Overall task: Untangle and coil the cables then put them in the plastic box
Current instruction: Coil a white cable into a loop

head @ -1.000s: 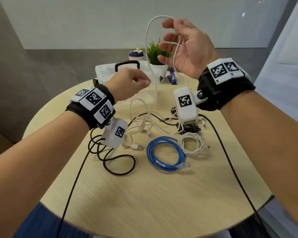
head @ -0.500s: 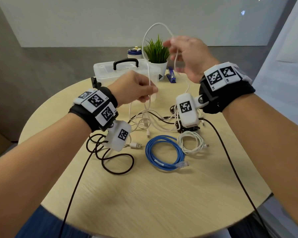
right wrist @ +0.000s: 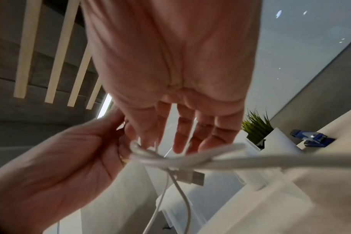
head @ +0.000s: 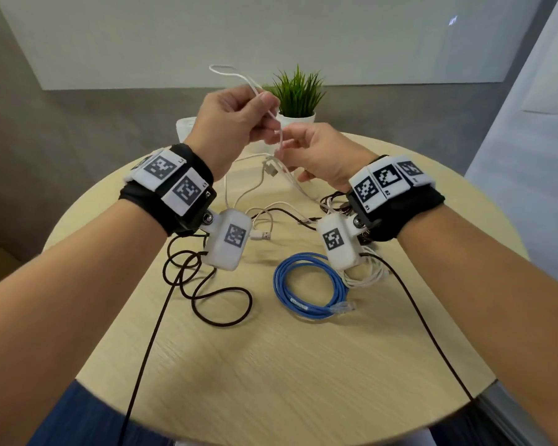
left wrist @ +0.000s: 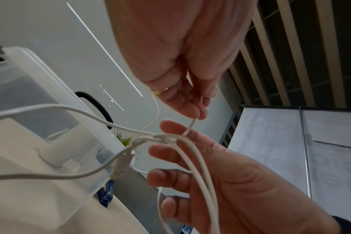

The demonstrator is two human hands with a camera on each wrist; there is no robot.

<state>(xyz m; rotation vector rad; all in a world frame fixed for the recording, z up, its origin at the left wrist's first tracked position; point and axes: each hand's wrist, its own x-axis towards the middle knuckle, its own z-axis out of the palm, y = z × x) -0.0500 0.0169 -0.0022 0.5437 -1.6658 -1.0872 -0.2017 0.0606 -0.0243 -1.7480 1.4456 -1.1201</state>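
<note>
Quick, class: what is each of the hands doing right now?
Left hand: pinches the white cable.
Right hand: fingers curled on the same white cable, lower down.

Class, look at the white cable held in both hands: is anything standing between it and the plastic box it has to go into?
No object blocks the way. The white cable is snarled in a knot between the left hand and right hand; the plastic box lies just behind them.
</note>
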